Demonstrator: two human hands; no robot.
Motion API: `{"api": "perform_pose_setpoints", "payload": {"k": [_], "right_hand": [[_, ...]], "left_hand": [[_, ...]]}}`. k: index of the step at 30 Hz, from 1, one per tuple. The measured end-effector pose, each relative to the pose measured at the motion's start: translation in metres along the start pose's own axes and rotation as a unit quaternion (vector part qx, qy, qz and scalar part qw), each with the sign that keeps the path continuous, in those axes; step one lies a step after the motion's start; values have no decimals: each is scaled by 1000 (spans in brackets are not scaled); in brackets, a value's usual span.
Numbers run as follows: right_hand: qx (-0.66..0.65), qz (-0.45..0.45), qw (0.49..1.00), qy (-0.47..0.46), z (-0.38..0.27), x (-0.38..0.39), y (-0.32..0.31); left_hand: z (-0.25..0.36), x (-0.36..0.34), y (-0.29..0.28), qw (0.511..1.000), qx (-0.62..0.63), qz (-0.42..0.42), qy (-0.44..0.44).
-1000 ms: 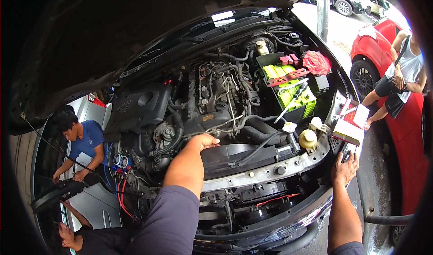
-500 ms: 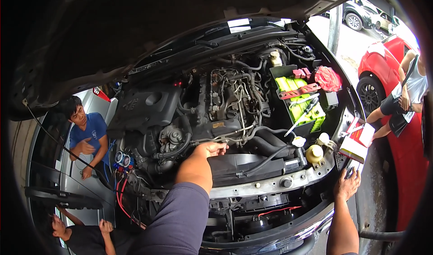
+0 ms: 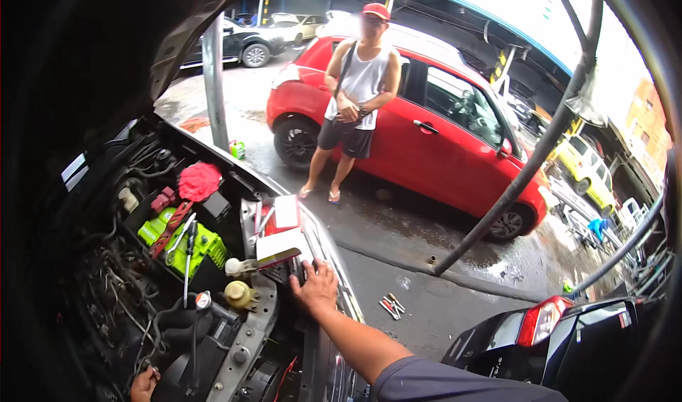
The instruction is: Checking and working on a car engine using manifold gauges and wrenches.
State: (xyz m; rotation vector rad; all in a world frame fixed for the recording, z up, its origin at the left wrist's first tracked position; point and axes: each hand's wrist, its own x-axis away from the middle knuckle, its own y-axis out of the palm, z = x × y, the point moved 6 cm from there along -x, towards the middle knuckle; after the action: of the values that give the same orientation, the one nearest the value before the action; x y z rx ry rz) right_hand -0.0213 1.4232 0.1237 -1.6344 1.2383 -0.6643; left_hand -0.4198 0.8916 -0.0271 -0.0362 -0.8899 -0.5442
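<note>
My left hand [image 3: 144, 386] shows at the lower left edge, low in the engine bay [image 3: 117, 288], with its fingers curled together beside a black cover. What it grips, if anything, is hidden. My right hand [image 3: 316, 286] lies palm down with fingers spread on the car's front corner by the headlight [image 3: 344, 292]. Just past its fingertips is an open red-and-white box [image 3: 278, 248], with a wrench [image 3: 266, 221] beside it. A bright green battery [image 3: 206, 245] carries a red bracket [image 3: 170, 230] and a ratchet [image 3: 190, 249].
A red cloth [image 3: 199, 181] lies beyond the battery. A person in a white sleeveless top [image 3: 362, 82] stands by a red car [image 3: 419, 128]. Pliers [image 3: 392, 305] lie on the ground. A slanted metal pole [image 3: 518, 189] and a black car [image 3: 526, 338] are to the right.
My view has swung right, bringing the red car and standing person toward the middle. My left hand now shows only at the lower left edge. My right hand stays at the front corner, fingers spread.
</note>
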Motion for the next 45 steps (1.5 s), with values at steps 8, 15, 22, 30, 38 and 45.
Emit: {"api": "perform_pose_setpoints", "payload": {"k": [8,15,22,30,38,45], "right_hand": [[-26,18,999,-4,-1,-1,-2],[-37,44,998,-7,1,2,-9],[-65,-20,998,15,7,0,-8],[-69,-36,997,23,9,-1,-10],[-73,-18,997,19,10,-1,-12],[-71,-19,997,16,10,-1,-12]], "left_hand": [[11,-22,-21,994,-30,8,104],[22,-24,16,995,-5,27,96],[25,-36,36,996,-17,38,81],[27,-44,50,996,-25,39,74],[28,-44,54,996,-27,43,74],[25,-45,53,996,-24,43,76]]}}
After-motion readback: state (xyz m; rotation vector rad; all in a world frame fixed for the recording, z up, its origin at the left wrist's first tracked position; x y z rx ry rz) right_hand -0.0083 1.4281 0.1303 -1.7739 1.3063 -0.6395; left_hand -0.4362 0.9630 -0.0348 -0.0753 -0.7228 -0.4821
